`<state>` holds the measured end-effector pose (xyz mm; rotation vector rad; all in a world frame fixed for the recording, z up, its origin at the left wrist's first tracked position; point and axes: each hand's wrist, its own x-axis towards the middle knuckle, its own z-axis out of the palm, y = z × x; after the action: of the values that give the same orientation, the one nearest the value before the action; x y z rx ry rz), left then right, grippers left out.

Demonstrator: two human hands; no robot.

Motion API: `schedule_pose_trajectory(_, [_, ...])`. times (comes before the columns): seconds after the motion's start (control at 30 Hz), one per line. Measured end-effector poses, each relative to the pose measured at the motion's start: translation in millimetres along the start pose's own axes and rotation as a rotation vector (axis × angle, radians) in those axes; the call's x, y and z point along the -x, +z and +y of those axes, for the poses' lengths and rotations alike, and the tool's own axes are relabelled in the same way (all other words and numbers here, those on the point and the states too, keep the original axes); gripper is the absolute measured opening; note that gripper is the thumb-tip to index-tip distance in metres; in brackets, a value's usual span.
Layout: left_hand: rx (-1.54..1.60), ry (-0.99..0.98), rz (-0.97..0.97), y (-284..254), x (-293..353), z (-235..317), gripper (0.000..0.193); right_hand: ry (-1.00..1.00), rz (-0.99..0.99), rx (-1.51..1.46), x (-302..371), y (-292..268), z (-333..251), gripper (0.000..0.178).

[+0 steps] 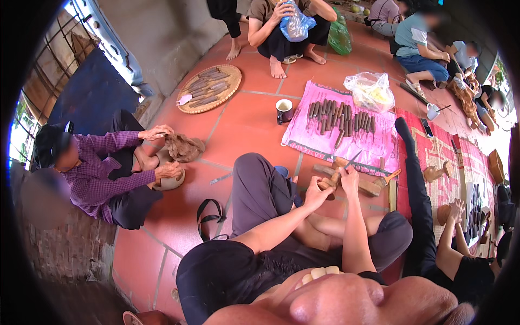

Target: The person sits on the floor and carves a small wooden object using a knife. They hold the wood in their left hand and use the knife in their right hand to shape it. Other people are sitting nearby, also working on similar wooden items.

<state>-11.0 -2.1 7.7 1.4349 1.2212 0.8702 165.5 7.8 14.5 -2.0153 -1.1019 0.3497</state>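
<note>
My left hand (316, 196) is closed on a small, light brown wooden piece (326, 184) above my crossed legs. Just to its right, my right hand (349, 180) is closed round a carving tool, whose narrow pointed blade (355, 158) slants up and away to the right. The tool's lower end lies against or close to the wooden piece; my fingers hide the exact contact. Beyond my hands, wooden blocks (371, 187) lie on the floor, with an orange-brown handled tool (392, 175) by them.
Several dark-handled carving tools lie on a pink sheet (295, 135). A mug (284, 111), a clear plastic bag (374, 89) and a round woven tray (234, 86) are farther off. At left a person in purple checks (108, 151) handles brown cloth (183, 148). Other people sit at right.
</note>
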Motion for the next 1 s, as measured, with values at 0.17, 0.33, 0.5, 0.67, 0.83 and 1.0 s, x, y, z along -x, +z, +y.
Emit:
schedule_pose_trajectory(0.17, [-0.006,-0.025,-0.060,14,2,9,0.067,0.176,-0.060,-0.265,-9,-8,41,0.020])
schedule_pose_trajectory(0.33, [0.007,-0.047,-0.083,12,7,21,0.067,-0.058,-0.026,-0.067,5,-18,24,0.028])
schedule_pose_trajectory(0.5, [0.032,-0.007,-0.040,19,3,13,0.065,0.156,-0.011,-0.310,-12,-4,51,0.030])
schedule_pose_trajectory(0.67, [0.010,-0.050,-0.015,8,1,5,0.067,0.070,-0.166,-0.238,0,-6,21,0.031])
schedule_pose_trajectory(0.83, [0.021,-0.053,-0.044,9,3,11,0.065,0.147,-0.008,-0.079,-10,-1,28,0.032])
schedule_pose_trajectory(1.0, [0.040,-0.016,-0.026,7,1,6,0.062,0.135,-0.198,-0.422,-3,-1,24,0.029])
